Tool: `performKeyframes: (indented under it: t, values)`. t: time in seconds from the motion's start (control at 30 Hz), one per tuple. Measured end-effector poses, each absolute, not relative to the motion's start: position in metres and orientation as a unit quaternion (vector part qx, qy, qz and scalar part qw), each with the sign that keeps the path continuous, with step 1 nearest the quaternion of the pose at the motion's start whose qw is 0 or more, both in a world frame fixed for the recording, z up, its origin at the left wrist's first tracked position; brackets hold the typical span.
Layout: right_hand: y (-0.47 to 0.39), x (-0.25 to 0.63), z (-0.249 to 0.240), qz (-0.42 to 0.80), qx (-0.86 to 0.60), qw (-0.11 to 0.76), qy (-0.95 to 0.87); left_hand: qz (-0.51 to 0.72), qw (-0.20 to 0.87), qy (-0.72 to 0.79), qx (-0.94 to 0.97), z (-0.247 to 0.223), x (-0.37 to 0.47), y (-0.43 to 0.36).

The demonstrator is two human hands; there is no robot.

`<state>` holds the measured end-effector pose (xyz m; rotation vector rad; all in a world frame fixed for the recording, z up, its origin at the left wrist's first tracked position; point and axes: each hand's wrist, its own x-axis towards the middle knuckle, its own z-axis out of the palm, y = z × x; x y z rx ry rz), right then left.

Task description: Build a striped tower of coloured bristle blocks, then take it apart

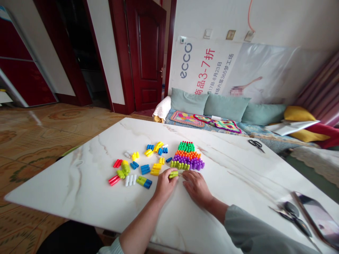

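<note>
My left hand is closed on a lime-green bullet-shaped toy block, held just above the white table. To its right, my right hand rests low over the tabletop with its fingers apart and nothing seen in them. Just beyond both hands are rows of small bullet-shaped blocks. Lime-green blocks and purple blocks form the nearest rows. Orange blocks, green blocks and a short row of red blocks lie behind them.
Loose blue blocks, yellow blocks, white blocks and red blocks lie left of my hands. On the marble-patterned table are black scissors, another dark-handled pair and a phone. A sofa stands behind.
</note>
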<state>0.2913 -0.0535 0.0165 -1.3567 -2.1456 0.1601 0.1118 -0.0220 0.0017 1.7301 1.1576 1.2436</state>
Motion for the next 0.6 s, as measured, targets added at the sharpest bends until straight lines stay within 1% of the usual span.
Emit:
performKeyframes:
  t: [0.1,0.23,0.33,0.6]
  values:
    - [-0.056,0.284,0.021,0.128,-0.471,0.343,-0.802,0.474,0.354,0.424,0.686,0.002,0.111,-0.023]
    - [-0.053,0.274,0.021,0.204,-0.454,0.390,-0.775,0.465,0.402,0.400,0.680,0.005,0.111,-0.026]
    - [-0.048,0.273,0.018,0.210,-0.478,0.400,-0.754,0.450,0.407,0.397,0.689,0.008,0.109,-0.030]
    - [-0.041,0.278,0.021,0.160,-0.506,0.363,-0.766,0.431,0.418,0.367,0.710,0.005,0.112,-0.030]
